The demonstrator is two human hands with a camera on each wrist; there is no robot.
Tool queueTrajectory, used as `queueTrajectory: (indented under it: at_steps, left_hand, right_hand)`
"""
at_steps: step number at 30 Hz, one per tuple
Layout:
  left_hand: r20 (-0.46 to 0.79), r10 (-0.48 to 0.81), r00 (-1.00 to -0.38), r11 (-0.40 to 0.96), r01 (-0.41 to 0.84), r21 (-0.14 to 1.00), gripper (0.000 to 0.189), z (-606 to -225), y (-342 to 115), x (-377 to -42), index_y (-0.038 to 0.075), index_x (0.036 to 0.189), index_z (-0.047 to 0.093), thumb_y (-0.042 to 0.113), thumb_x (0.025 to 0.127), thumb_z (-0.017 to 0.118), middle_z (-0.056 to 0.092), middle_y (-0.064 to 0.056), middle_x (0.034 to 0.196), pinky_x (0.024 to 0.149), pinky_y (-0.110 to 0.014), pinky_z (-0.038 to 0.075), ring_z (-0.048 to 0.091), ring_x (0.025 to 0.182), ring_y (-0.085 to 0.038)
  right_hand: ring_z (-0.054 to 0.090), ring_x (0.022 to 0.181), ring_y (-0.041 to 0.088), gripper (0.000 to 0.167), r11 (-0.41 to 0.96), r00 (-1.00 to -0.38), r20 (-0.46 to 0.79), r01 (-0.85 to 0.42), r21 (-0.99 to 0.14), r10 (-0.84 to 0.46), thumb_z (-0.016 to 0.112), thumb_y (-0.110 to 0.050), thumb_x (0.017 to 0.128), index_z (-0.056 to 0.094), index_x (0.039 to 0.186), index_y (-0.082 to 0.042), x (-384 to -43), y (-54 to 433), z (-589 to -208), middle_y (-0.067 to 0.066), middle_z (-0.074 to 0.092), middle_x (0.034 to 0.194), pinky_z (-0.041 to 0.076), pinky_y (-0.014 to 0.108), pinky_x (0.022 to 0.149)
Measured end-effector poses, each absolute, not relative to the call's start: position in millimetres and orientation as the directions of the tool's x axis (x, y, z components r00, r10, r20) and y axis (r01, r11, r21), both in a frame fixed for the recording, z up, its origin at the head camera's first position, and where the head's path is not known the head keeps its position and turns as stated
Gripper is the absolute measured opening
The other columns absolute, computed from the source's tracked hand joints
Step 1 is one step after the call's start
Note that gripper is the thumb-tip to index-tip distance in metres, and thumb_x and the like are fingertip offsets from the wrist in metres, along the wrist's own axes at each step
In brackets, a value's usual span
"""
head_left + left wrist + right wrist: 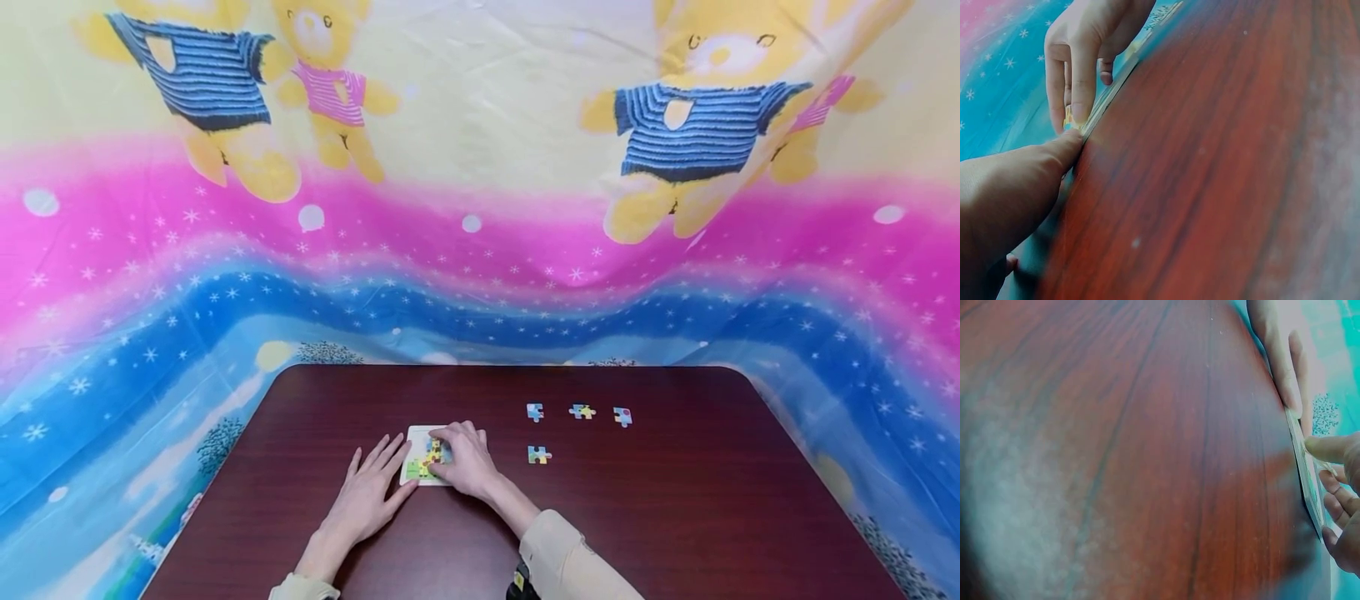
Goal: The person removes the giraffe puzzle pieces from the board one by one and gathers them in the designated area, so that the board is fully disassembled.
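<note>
A small puzzle board (412, 432) with a pale border and a partly filled coloured picture lies flat on the table. My left hand (364, 498) lies along the board's left side, its fingers extended and its thumb at the lower edge. From the right, my right hand (469, 460) reaches over the board. Its thumb and fingertips pinch a puzzle piece at the picture; in the left wrist view a bit of yellow (1069, 116) shows between them. The right hand covers the board's right part. The right wrist view shows the board's edge (1302, 469) from the side.
Several loose puzzle pieces lie right of the board: three in a back row, with a blue-and-white piece (535, 412), a yellow piece (582, 411) and a blue piece with red (622, 417), and another piece (538, 455) nearer. A printed curtain (480, 275) hangs behind the dark table (675, 517).
</note>
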State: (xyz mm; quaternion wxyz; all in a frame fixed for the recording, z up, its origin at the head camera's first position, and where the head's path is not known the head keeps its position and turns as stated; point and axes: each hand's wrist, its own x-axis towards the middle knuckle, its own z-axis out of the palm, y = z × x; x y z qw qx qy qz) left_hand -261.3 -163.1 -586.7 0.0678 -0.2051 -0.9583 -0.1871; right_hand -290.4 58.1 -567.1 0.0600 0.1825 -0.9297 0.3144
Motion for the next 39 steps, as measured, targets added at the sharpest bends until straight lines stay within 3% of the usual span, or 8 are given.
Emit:
queueTrajectory:
  at_steps: [9, 17, 25, 32, 39]
  left_hand:
    - [0.190, 0.364, -0.912, 0.849, 0.408, 0.335, 0.069, -586.3, -163.7, -262.6, 0.013, 0.164, 0.054, 0.051, 0.108, 0.065, 0.049, -0.010, 0.173, 0.128, -0.076, 0.029, 0.041, 0.164, -0.038]
    - [0.165, 0.359, -0.918, 0.853, 0.395, 0.341, 0.069, -585.8, -163.3, -262.5, 0.014, 0.165, 0.053, 0.051, 0.108, 0.065, 0.048, -0.010, 0.174, 0.130, -0.076, 0.027, 0.040, 0.165, -0.038]
    - [0.180, 0.358, -0.916, 0.849, 0.400, 0.346, 0.069, -584.8, -161.8, -261.7, 0.013, 0.164, 0.054, 0.050, 0.107, 0.066, 0.049, -0.011, 0.173, 0.129, -0.076, 0.027, 0.040, 0.165, -0.039]
    - [0.181, 0.360, -0.915, 0.848, 0.402, 0.345, 0.069, -583.7, -161.1, -262.0, 0.013, 0.164, 0.054, 0.050, 0.107, 0.066, 0.049, -0.011, 0.173, 0.130, -0.076, 0.027, 0.040, 0.165, -0.038]
    - [0.170, 0.360, -0.917, 0.851, 0.397, 0.342, 0.070, -584.7, -161.6, -261.6, 0.013, 0.164, 0.053, 0.052, 0.107, 0.065, 0.048, -0.010, 0.174, 0.130, -0.075, 0.026, 0.040, 0.165, -0.038]
  right_hand:
    - [0.057, 0.112, 0.021, 0.049, 0.661, -0.927, 0.244, -0.375, -0.649, -0.287, 0.092, -0.017, 0.085, 0.077, 0.131, -0.006, -293.4, 68.6, -563.3, 0.009, 0.076, 0.124, 0.042, 0.038, 0.096]
    - [0.056, 0.109, 0.018, 0.044, 0.510, -0.870, 0.415, -0.492, -0.706, -0.265, 0.090, -0.016, 0.089, 0.076, 0.130, -0.007, -296.1, 103.0, -571.9, 0.005, 0.075, 0.118, 0.050, 0.034, 0.093]
    - [0.060, 0.112, 0.021, 0.048, 0.527, -0.934, 0.294, -0.359, -0.771, -0.205, 0.092, -0.009, 0.087, 0.076, 0.132, -0.004, -283.1, 150.8, -549.6, 0.008, 0.074, 0.122, 0.057, 0.031, 0.095]
    - [0.060, 0.119, 0.025, 0.048, 0.573, -0.953, 0.227, -0.301, -0.762, -0.199, 0.091, -0.013, 0.091, 0.075, 0.136, -0.006, -269.9, 209.8, -545.0, 0.006, 0.073, 0.129, 0.058, 0.039, 0.101]
    - [0.063, 0.129, 0.034, 0.045, 0.653, -0.956, 0.236, -0.291, -0.699, -0.173, 0.090, -0.014, 0.092, 0.075, 0.134, -0.007, -252.8, 265.8, -551.8, 0.007, 0.073, 0.133, 0.057, 0.048, 0.107]
